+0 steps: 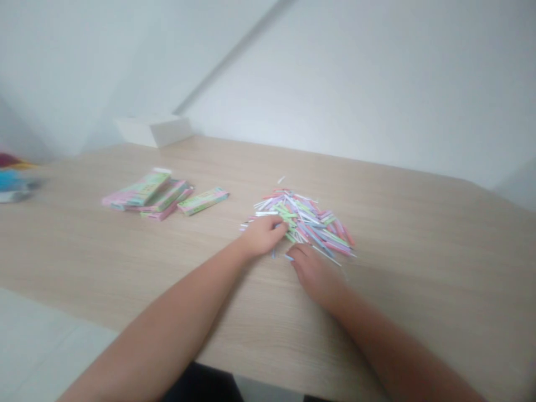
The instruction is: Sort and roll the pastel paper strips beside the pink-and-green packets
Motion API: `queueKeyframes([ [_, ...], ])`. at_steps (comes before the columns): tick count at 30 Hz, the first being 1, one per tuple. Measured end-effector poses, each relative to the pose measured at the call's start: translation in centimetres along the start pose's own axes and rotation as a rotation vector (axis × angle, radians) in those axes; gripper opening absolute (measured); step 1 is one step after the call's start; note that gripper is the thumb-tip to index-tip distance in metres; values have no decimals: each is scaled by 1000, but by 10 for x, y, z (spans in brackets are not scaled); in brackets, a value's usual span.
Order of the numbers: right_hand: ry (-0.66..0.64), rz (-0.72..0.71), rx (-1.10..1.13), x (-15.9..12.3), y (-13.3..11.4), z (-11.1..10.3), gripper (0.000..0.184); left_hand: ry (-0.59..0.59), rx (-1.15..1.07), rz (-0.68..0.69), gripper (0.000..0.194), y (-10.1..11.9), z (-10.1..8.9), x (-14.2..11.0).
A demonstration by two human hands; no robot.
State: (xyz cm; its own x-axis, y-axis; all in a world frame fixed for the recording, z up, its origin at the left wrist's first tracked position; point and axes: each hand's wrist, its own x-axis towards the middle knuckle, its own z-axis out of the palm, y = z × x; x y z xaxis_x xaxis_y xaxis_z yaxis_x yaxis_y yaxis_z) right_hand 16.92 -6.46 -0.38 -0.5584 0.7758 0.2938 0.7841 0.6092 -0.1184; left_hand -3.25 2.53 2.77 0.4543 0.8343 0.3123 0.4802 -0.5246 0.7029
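Observation:
A heap of thin pastel paper strips (307,220), pink, green, purple and white, lies on the wooden table (419,262). My left hand (263,234) rests at the heap's near left edge, its fingers curled in among the strips. My right hand (312,273) lies knuckles-up at the heap's near edge, fingers bent toward a blue strip. The picture is blurred, so I cannot make out what the fingers pinch.
Several flat pastel packets (146,194) lie in a loose pile to the left, one more packet (202,201) beside them. A white box (154,129) stands at the back by the wall. Blurred coloured objects (12,181) sit at the far left edge.

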Motion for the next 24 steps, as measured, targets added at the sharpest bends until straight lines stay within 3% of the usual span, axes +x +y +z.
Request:
queueKeyframes([
  [4,42,-33,-97,-6,6,2,64,-55,202,104,38,-1,0,-3],
  [6,55,9,-142,-7,7,3,68,-66,224,114,38,-3,1,-3],
  [11,63,186,-158,-2,13,-8,56,-81,252,99,40,-7,2,-1],
  [17,-62,331,-89,-1,31,-27,30,-74,365,97,41,-5,3,-2],
  [24,-159,352,-113,-3,32,-31,34,-52,547,125,41,3,10,-4],
])
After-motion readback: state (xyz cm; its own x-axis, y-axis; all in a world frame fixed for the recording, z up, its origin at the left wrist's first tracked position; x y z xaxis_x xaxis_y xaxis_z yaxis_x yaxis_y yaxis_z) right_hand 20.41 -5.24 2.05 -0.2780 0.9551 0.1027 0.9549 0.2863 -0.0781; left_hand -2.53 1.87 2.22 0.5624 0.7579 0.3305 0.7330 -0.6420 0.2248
